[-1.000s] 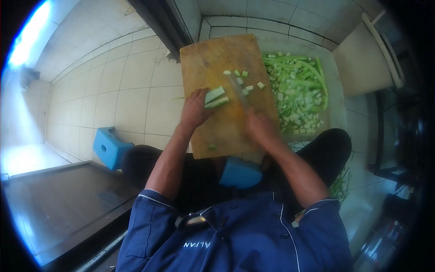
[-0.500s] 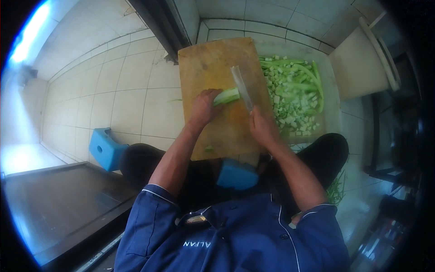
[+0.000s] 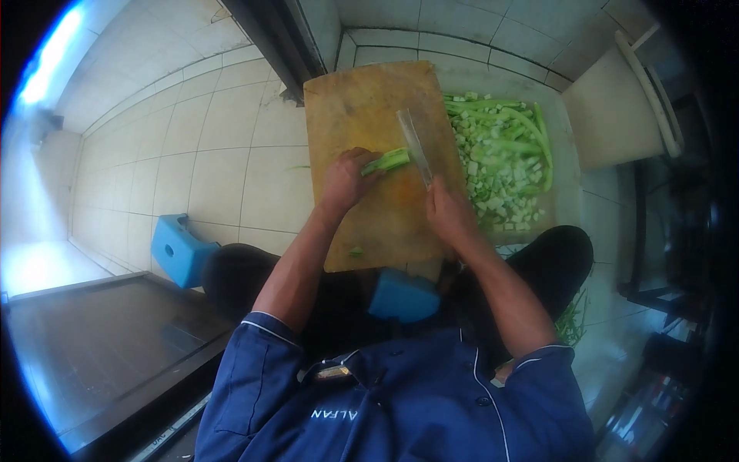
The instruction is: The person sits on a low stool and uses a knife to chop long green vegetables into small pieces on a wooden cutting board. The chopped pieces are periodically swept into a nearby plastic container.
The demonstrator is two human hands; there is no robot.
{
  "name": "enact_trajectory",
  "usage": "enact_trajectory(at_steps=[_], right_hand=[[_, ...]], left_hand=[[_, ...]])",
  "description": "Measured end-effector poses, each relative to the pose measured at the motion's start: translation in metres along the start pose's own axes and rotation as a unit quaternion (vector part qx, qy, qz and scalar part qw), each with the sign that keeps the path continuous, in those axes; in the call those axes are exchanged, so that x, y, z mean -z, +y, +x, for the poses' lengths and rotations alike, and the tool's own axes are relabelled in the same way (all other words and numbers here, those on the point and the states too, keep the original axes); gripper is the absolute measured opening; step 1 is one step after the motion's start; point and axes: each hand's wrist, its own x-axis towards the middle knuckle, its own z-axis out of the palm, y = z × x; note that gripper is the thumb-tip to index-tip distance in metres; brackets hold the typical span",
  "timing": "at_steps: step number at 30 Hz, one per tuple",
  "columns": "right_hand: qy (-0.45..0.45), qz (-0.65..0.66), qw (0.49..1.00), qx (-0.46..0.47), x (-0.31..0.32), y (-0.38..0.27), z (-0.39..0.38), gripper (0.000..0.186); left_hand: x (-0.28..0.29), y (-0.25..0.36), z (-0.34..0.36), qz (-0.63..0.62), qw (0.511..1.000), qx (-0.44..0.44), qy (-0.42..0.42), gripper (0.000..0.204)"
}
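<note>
1. Nearest the body, below both hands, is a dark blue shirt point(image 3: 431, 400) with pale piping; short white lettering point(image 3: 333, 414) is legible across its chest.
2. Under both hands lies a worn wooden cutting board point(image 3: 362, 100), bare beyond the left hand.
3. To the right of the right hand, past the board's edge, a pale tub point(image 3: 568, 146) holds green vegetable pieces point(image 3: 500, 169), many diced, some left as long strips.
4. Well off to the left of the left hand stands a blue stool point(image 3: 175, 250).
5. The right hand point(image 3: 450, 215) is closed around the knife's near end.
6. The left hand point(image 3: 350, 177) is partly curled, its fingers pressing over the green stalk.
7. The knife point(image 3: 414, 145) points away from the right hand, its blade at the stalk's right end; whether they touch, I cannot tell.
8. The green stalk point(image 3: 391, 160) sticks out rightward from the left hand, toward the blade.
9. A small green scrap point(image 3: 356, 252) lies on the board, bodyward of the left hand.
</note>
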Motion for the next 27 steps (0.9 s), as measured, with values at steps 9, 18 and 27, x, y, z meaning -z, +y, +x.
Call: enact_trajectory(at_steps=[9,18,27], right_hand=[[-0.006,-0.018,1.000,0.019,0.000,-0.008,-0.006,0.020],[-0.079,-0.024,0.996,-0.016,0.002,-0.027,-0.010,0.026],[-0.099,-0.029,0.995,-0.017,0.001,-0.032,-0.010,0.027]], left_hand=[[-0.005,-0.005,-0.003,0.013,1.000,-0.008,0.015,0.034],[-0.005,-0.003,-0.005,-0.005,1.000,-0.003,0.022,0.033],[-0.009,-0.008,-0.004,-0.029,0.999,0.028,0.002,0.035]])
